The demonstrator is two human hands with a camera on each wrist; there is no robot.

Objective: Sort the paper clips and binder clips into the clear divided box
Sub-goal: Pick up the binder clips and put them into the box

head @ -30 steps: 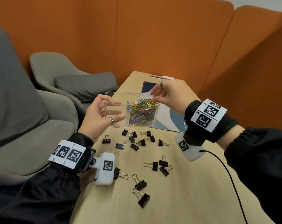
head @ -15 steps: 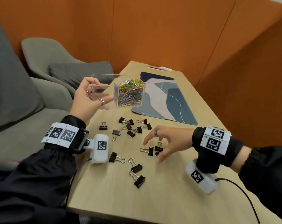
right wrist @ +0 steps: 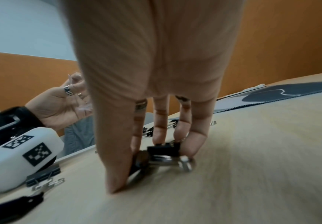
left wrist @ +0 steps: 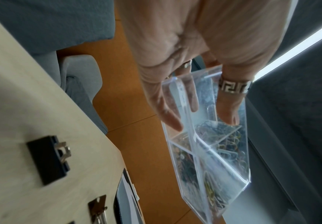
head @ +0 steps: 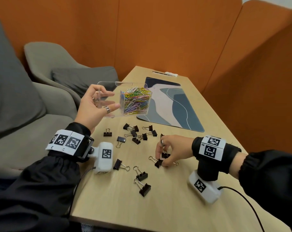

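Her right hand (head: 171, 150) pinches small, stiff binder clips (head: 159, 163) by their black bodies while her left hand (head: 93, 108) grips the light, slippery clear box (head: 125, 99).

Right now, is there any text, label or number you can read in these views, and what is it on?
"R5": on the right wristband, faint.
Left wristband: tiny marks, too small to read.
Wrist camera housings: square code patterns only, no words.
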